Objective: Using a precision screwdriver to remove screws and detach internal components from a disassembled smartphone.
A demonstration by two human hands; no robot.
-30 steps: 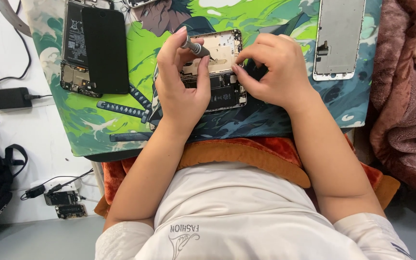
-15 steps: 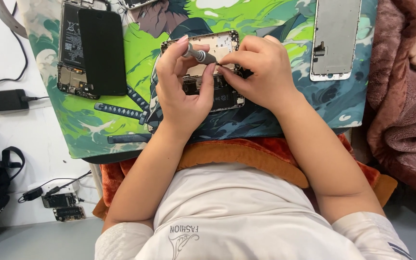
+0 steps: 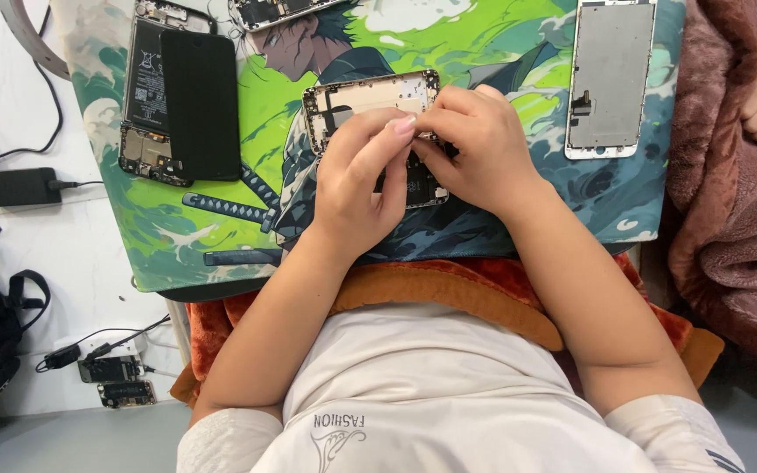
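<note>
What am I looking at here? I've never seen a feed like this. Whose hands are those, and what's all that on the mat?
This is one camera worn on a person's head, looking down over their chest at their own two bare hands. The left hand and right hand meet over an opened phone frame, fingers pinched together at its middle; what they pinch is hidden. The frame lies on a green illustrated mat. Further left on the mat lies another opened phone with a black screen panel across it. To the right lies a detached screen, back side up. A black charger sits off the mat.
</note>
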